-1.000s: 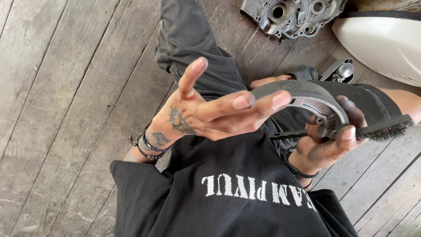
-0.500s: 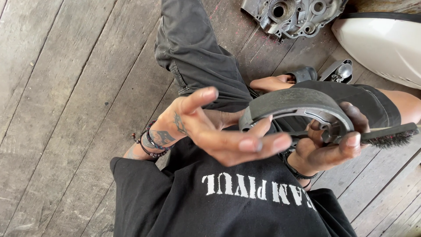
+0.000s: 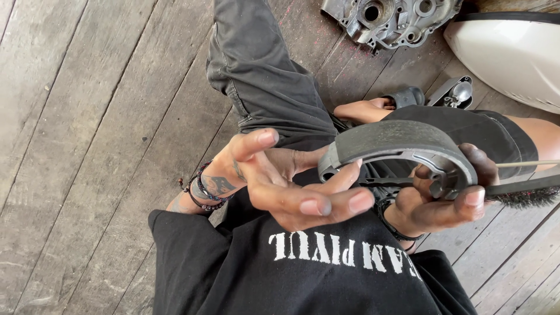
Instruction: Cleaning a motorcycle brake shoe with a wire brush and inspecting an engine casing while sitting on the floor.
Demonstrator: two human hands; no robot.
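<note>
Sideways, left hand [image 3: 280, 181] fingers splayed.

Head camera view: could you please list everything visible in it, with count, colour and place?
Brake shoe: one, grey curved lining on a metal web, centre right, held up.
Wire brush: one, dark bristles, right edge, beside the shoe.
Engine casing: one, silver metal, top centre on the floor.
White body panel: one, top right.
Small chrome part: one, below the panel.
Plank floor: grey wood, underneath everything.
Left hand: open, fingers spread, touching the shoe's left end.
Right hand: gripping the shoe's right end.
</note>
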